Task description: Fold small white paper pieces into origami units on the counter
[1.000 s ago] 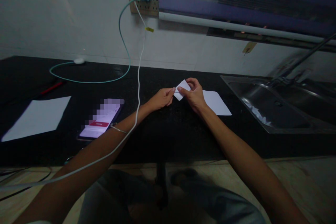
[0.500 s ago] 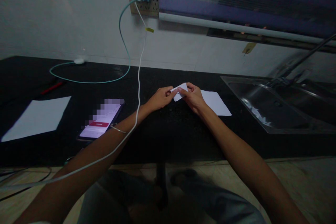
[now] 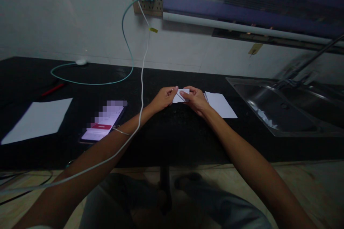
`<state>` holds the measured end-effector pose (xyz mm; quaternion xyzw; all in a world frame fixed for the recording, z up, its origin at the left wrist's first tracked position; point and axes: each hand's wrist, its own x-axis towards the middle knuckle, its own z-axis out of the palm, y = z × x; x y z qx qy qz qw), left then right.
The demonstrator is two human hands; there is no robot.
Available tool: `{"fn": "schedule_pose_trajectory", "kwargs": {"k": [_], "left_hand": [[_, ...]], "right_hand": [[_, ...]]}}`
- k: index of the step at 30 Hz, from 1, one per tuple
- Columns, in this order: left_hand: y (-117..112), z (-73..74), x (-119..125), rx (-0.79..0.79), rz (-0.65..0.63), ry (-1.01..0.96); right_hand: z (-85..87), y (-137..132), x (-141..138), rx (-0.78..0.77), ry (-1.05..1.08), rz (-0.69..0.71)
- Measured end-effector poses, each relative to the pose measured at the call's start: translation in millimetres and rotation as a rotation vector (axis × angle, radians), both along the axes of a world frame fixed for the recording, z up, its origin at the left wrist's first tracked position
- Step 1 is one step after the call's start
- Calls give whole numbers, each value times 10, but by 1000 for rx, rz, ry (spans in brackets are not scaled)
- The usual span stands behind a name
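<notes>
Both hands meet over the black counter (image 3: pixel 172 132): the left hand (image 3: pixel 163 98) and right hand (image 3: pixel 195 99) pinch a small folded paper (image 3: pixel 180 95) between them, a white sheet (image 3: pixel 220 104) just beside.

The left hand (image 3: pixel 163 98) and the right hand (image 3: pixel 196 101) are bare, and so are both forearms, uncovered from the grip back to the lower edge of the view. One ornament shows: a thin, silvery metal bangle (image 3: pixel 120 131) that circles the left forearm loosely, some way behind the grip on that side, with a faint glint along its rim. Far behind the grip, between the two elbows, the lap is clothed in dull grey-blue cloth trousers (image 3: pixel 228 209), soft and creased over each knee. Beyond the knees the feet (image 3: pixel 188 181) are only dim, dark shapes, and the footwear cannot be told.
</notes>
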<state>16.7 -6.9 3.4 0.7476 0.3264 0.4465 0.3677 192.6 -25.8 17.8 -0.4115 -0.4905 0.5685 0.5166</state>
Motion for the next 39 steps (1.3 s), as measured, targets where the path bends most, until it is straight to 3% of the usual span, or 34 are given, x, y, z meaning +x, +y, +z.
{"fn": "schedule_pose_trajectory", "kwargs": {"k": [7,18,21,27,33,39], "left_hand": [[12,8,-5,84,3,-12],[-13,28,11,27,-34,-4],[-7,16,-4,19,-29,11],[0,25,-35,-5,33,-16],[-28,66,-26,-40,12,-30],[15,42,-51,-95,-56,-75]], "right_hand": [[-5,4,73,5,-89,167],[37,15,107,225,-351,79],[39,8,110,230,-330,83],[-11,31,146,126,-200,248],[-59,87,175,184,-172,205],[-37,66,155,46,-95,142]]}}
